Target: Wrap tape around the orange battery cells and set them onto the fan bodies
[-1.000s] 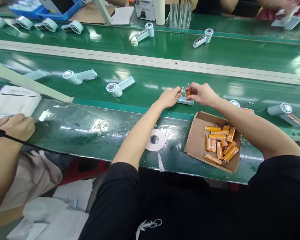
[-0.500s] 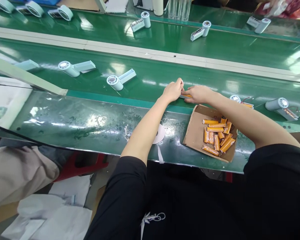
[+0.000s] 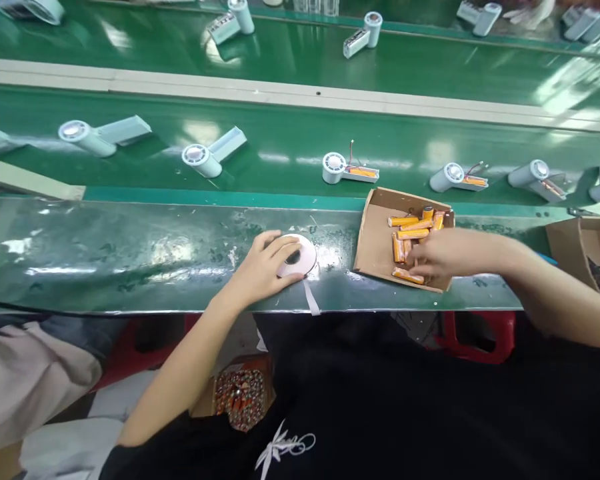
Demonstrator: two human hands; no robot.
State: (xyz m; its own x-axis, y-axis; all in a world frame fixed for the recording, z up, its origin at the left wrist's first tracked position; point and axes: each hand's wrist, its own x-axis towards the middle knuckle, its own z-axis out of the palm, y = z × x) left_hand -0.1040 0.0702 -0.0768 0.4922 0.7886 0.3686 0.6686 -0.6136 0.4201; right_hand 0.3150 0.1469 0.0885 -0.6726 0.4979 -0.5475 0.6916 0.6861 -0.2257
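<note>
My left hand has its thumb and fingers around a flat white roll of tape lying on the bench, its loose end hanging toward the front edge. Over the shallow cardboard box, my right hand reaches down with its fingers apart among orange-wrapped cylindrical batteries. Whether those fingertips touch a battery is hard to see. Behind the box, a pale blue handheld fan body lies on the green belt, an orange battery and thin wires in its open handle.
More fan bodies lie along the green conveyor belt, some holding batteries and wires. A pale rail separates it from a second belt behind. At right stands another cardboard box. Someone's light-coloured clothing is at lower left.
Both hands have left the fan body on the belt, which now shows a battery and wires. My left hand moved down to the tape roll, my right to the battery box. The view shifted.
</note>
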